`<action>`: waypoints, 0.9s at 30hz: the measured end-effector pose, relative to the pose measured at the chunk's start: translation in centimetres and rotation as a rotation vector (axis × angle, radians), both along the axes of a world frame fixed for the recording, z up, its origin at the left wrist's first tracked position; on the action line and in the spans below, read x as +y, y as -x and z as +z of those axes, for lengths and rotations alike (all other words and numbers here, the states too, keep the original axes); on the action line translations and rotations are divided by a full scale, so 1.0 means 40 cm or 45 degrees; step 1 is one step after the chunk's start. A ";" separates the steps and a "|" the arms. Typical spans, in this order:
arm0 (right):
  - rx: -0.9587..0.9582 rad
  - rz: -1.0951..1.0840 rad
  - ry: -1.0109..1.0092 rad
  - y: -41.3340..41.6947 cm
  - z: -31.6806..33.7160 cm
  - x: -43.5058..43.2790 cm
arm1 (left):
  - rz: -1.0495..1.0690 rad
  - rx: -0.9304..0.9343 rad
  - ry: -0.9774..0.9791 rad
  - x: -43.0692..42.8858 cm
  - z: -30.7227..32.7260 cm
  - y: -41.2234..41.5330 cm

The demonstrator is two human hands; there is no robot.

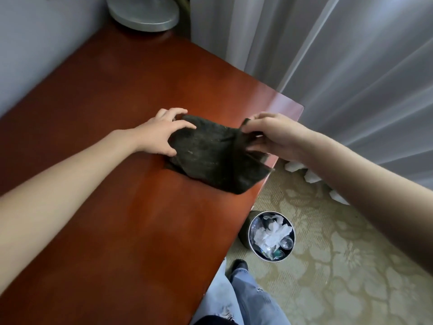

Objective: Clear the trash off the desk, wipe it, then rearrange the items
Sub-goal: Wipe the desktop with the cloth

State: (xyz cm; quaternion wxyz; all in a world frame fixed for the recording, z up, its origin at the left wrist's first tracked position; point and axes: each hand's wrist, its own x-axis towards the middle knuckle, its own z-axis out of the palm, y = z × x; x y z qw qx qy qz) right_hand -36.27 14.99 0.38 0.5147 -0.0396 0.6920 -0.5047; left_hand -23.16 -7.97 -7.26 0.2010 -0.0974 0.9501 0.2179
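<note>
The fingers [181,125] on the left hand [159,137] are curling over the left edge of the dark cleaning cloth [210,160], thumb tucking in below it, so that hand is grasping the cloth rather than lying flat on it. On the other side, the right hand [276,137] is pinching a fold of the same cloth between thumb and fingers and holding that end up a little, right by the bench's right edge. The cloth itself is sitting bunched on the reddish wooden bench [112,219], toward the far right corner, with one corner poking out past the edge. Going further out, a round grey lamp base [144,15] is standing at the far end of the bench, pale curtains [351,66] are hanging to the right, and down on the patterned carpet [328,266] a small metal bin [271,235] is holding crumpled tissue and what looks like a clear cup. A few white wads [311,175] are lying on the carpet by the curtains. To me this is looking like the wiping step, with the person sorting out or refolding the cloth. The next move is probably calling for flattening it into a pad, pressing down with one hand, and sweeping overlapping passes across the bench, going round the lamp base.
</note>
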 end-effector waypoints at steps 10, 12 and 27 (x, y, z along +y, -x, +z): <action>0.877 0.434 -0.239 -0.044 -0.141 -0.103 | 0.843 -0.144 -0.495 0.064 0.023 -0.053; 1.147 0.573 -0.352 -0.031 -0.181 -0.093 | 0.687 -0.138 -0.202 0.089 0.011 -0.051; 1.589 1.274 -0.417 -0.165 -0.243 -0.006 | 0.269 -0.079 0.012 0.125 -0.019 -0.246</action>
